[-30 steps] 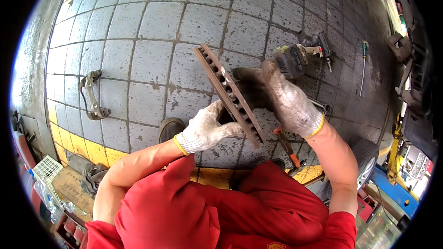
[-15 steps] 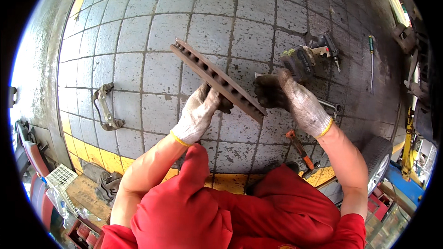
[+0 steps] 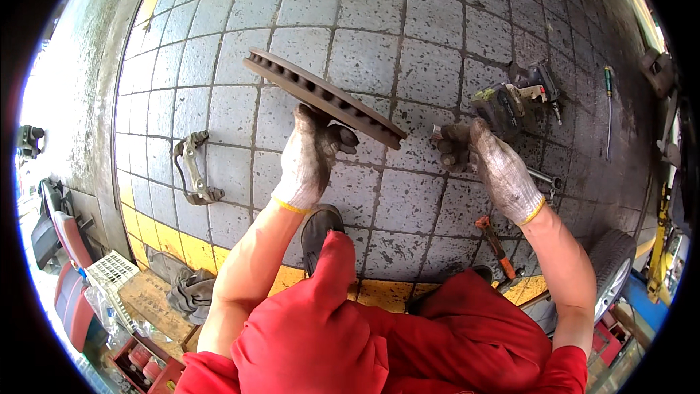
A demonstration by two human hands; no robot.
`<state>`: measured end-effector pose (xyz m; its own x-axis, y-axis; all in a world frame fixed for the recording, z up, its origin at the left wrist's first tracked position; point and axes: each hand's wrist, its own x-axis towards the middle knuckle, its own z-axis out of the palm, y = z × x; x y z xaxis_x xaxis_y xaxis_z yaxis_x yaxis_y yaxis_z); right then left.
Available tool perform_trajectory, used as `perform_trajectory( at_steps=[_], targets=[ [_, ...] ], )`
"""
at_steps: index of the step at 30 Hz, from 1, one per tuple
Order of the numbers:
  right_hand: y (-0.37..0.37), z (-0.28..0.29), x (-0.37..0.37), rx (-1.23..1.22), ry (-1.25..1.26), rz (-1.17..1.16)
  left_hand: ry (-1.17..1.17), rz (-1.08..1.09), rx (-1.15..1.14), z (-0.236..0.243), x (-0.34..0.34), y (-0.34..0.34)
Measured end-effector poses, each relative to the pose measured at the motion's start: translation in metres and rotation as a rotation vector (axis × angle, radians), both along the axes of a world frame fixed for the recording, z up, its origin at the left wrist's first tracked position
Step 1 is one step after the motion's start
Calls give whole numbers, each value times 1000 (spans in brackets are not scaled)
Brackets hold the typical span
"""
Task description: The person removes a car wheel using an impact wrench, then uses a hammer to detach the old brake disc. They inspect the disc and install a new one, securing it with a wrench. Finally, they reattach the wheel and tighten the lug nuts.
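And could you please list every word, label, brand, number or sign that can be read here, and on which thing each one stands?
No text can be read here.
Brown disc in the left hand: no lettering can be made out.
Power tool on the floor: any marking is too small and blurred to read.
Tyre at lower right: any lettering is too small to read.

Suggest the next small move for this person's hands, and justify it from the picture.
Probably bring the right hand to the right end of the vented brake disc: only the left hand is on it, at its near side, and that slanting right end looks unsupported, so a second grip might steady it.
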<state>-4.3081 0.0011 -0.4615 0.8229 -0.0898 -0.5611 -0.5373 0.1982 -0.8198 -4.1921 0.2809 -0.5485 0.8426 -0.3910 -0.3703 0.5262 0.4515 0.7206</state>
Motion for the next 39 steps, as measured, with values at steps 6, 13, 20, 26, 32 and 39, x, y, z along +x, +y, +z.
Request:
perform_trajectory(
  at_steps=[6, 13, 20, 26, 32, 39],
  targets=[
    [-9, -21, -15, 57, -26, 8, -162, -61, 114, -14, 27, 11],
    [-9, -9, -20, 80, 17, 15, -691, -246, 871, -9, 81, 11],
    [-22, -6, -51, 71, 3, -68, -624, -297, 1052, -7, 149, -20],
    [-29, 25, -70, -144, 101, -55, -699, -708, 1416, -36, 161, -17],
    [-55, 7, -110, -238, 361, -61, -756, -900, 1558, -14, 109, 0],
    [-104, -69, -156, -902, 145, 404, -1004, -422, 1455, 54, 44, -26]
  ],
)
